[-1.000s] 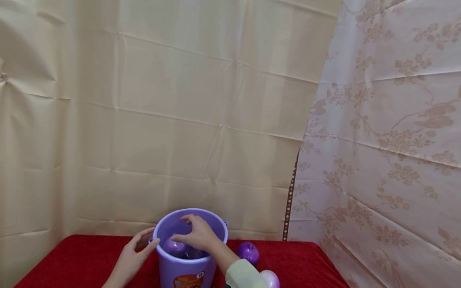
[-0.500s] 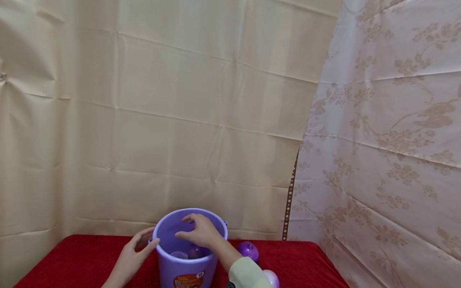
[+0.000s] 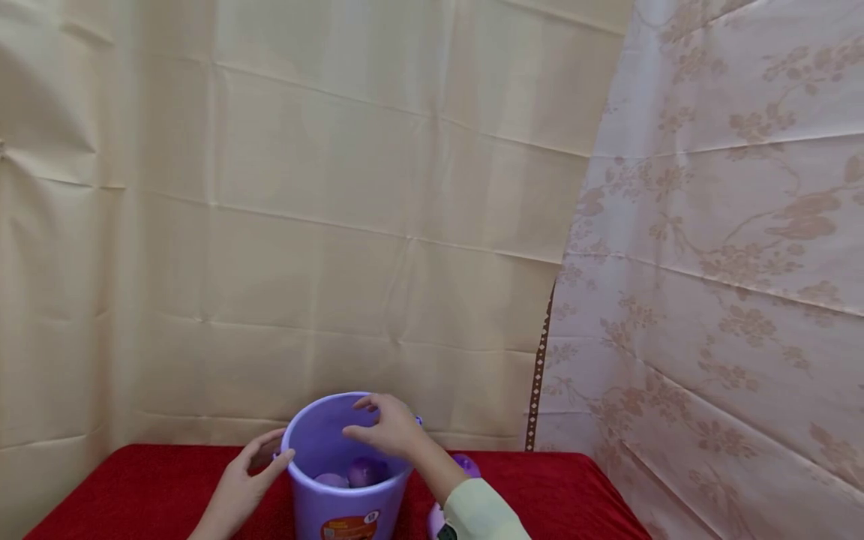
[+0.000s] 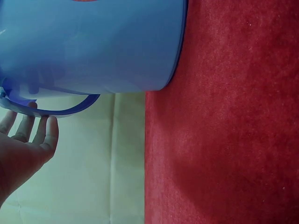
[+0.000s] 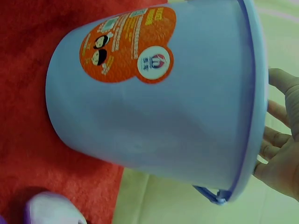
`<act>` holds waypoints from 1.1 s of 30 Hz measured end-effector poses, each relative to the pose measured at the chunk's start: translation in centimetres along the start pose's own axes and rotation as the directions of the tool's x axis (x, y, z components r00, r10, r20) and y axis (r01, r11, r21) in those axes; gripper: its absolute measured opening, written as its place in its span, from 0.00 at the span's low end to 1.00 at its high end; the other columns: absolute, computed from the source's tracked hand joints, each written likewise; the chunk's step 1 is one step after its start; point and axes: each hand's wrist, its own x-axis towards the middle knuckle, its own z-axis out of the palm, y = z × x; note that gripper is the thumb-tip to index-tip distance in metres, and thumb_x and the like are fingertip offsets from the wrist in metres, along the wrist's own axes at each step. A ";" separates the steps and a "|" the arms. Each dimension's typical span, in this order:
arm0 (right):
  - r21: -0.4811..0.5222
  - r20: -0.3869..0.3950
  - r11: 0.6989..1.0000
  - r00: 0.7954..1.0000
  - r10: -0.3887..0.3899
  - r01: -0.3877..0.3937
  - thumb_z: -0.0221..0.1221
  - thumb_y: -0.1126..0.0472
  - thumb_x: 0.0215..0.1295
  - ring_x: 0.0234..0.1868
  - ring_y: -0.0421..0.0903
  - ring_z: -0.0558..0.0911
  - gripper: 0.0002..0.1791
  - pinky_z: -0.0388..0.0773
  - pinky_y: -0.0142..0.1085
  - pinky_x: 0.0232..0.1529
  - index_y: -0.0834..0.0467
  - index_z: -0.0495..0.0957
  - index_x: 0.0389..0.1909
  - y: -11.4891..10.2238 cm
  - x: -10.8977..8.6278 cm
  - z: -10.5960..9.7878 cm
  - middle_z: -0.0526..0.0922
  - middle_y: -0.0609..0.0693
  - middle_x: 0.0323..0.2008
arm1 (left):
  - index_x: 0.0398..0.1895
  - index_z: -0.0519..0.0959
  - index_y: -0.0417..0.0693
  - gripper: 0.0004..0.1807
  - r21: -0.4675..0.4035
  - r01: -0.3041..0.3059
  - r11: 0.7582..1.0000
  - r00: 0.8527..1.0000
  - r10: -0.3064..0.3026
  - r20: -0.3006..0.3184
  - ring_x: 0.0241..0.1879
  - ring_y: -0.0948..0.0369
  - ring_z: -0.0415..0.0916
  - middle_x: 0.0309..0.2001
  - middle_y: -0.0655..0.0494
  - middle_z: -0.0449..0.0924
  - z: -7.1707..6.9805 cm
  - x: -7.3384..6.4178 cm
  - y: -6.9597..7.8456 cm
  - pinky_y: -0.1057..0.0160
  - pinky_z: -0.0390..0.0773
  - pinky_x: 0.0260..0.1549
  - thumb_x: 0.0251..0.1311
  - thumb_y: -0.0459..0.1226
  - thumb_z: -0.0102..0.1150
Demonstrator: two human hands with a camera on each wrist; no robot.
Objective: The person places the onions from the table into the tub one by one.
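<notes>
A lilac bucket (image 3: 307, 510) stands upright, its mouth tilted toward my view. At its left rim my left hand (image 3: 236, 484) holds on, thumb tip on the rim; the left wrist view has its fingertips at the blue-looking handle (image 4: 70, 111). Over the right part of the mouth hovers my right hand (image 3: 391, 429), fingers loosely bent and parted, holding nothing. Low inside the bucket lie a dark purple shiny ball (image 3: 367, 471) and a paler one (image 3: 331, 480). The right wrist view shows the orange label (image 5: 126, 44) on the bucket's wall.
A red cloth (image 3: 540, 499) covers the table. Right of the bucket lie another purple ball (image 3: 467, 465) and a pale lilac one (image 3: 434, 520), both partly behind my right arm. A beige curtain (image 3: 337, 225) hangs behind; a flowered one (image 3: 709, 300) is at the right.
The pale ball near the mouth, below my right hand, has dropped to the bucket's bottom. My right hand has drawn slightly right. My left hand stays at the rim.
</notes>
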 end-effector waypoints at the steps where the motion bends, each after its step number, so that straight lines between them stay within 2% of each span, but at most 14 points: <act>1: 0.015 -0.001 1.000 1.000 -0.001 0.001 0.66 0.47 0.52 0.41 0.45 0.81 0.24 0.75 0.30 0.39 0.55 0.78 0.48 0.1 -0.1 -0.2 0.82 0.51 0.46 | 0.61 0.69 0.45 0.28 -0.002 0.005 1.000 1.000 -0.005 0.003 0.41 0.80 0.67 0.55 0.43 0.77 0.0 0.0 0.0 0.69 0.73 0.39 0.60 0.47 0.59; 9: 0.056 -0.028 0.998 1.000 -0.002 0.003 0.66 0.51 0.52 0.40 0.48 0.80 0.22 0.75 0.33 0.38 0.57 0.78 0.46 0.5 -0.4 -1.6 0.81 0.54 0.45 | 0.61 0.69 0.45 0.29 0.007 0.025 1.000 1.000 -0.025 0.013 0.42 0.78 0.68 0.56 0.43 0.76 -0.1 0.0 0.0 0.68 0.74 0.39 0.60 0.49 0.58; 15: 0.094 -0.040 0.995 0.999 -0.020 0.023 0.67 0.54 0.52 0.38 0.50 0.79 0.21 0.75 0.34 0.37 0.61 0.78 0.45 0.6 -0.7 -2.5 0.80 0.58 0.43 | 0.61 0.68 0.46 0.30 -0.003 0.028 1.000 0.999 -0.027 0.018 0.41 0.81 0.66 0.56 0.42 0.75 -0.2 -0.1 0.4 0.69 0.74 0.39 0.60 0.50 0.58; 21: 0.150 -0.029 0.989 0.999 0.025 -0.020 0.66 0.54 0.53 0.41 0.52 0.80 0.23 0.76 0.35 0.34 0.63 0.76 0.47 1.3 -1.0 -3.4 0.80 0.61 0.44 | 0.62 0.68 0.45 0.30 -0.009 0.034 0.999 0.999 -0.033 0.029 0.41 0.82 0.66 0.57 0.42 0.75 -0.1 -0.1 0.5 0.69 0.74 0.39 0.60 0.50 0.58; 28: 0.132 -0.068 0.991 0.998 -0.002 0.011 0.66 0.55 0.53 0.43 0.60 0.79 0.23 0.76 0.39 0.38 0.63 0.76 0.47 1.8 -1.6 -4.8 0.79 0.64 0.45 | 0.61 0.69 0.45 0.29 -0.002 0.015 1.000 1.000 -0.015 0.017 0.41 0.81 0.66 0.56 0.42 0.76 -0.2 -0.3 0.5 0.69 0.74 0.38 0.60 0.49 0.58; 33: 0.114 -0.090 0.994 0.996 0.007 0.004 0.65 0.55 0.53 0.42 0.60 0.79 0.23 0.75 0.41 0.37 0.63 0.76 0.48 2.2 -2.2 -5.7 0.79 0.64 0.46 | 0.61 0.69 0.46 0.29 -0.003 0.018 1.000 1.000 -0.018 0.018 0.40 0.82 0.66 0.56 0.42 0.75 -0.2 -0.3 0.6 0.69 0.74 0.39 0.60 0.49 0.58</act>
